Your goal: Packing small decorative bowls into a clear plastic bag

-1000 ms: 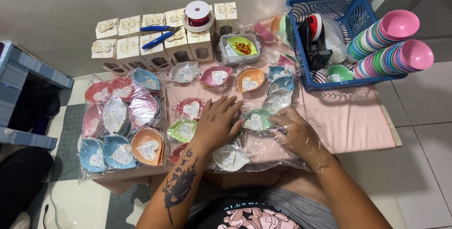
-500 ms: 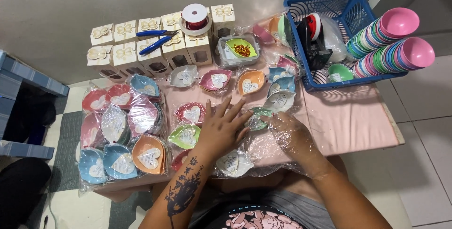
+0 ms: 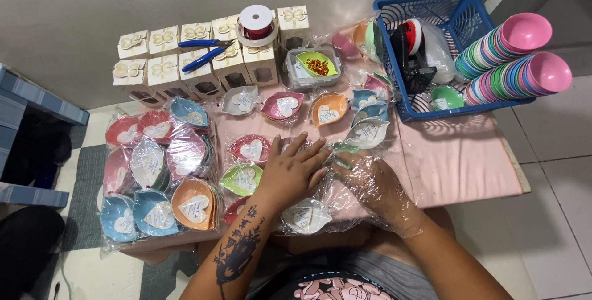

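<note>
My left hand [image 3: 295,170] lies flat with fingers spread on clear plastic film [image 3: 345,195] in the middle of the pink-covered table [image 3: 456,164]. My right hand [image 3: 370,180] is beside it, inside the film, with fingers curled around a small pale green dish [image 3: 343,149] that is mostly hidden. Leaf-shaped dishes in plastic with heart tags surround both hands: a green one [image 3: 242,180], a red one [image 3: 250,149] and a white one [image 3: 305,215] near the front edge.
Wrapped dishes are piled in a bag on the left [image 3: 154,176]. White gift boxes [image 3: 203,59], blue pliers [image 3: 203,53] and a red ribbon spool [image 3: 256,24] stand at the back. A blue basket [image 3: 431,10] and stacked coloured bowls [image 3: 512,59] sit on the right.
My left hand has slid right and covers the spot where the pale green dish lay. My right hand has moved left, closer to it, under the film.
</note>
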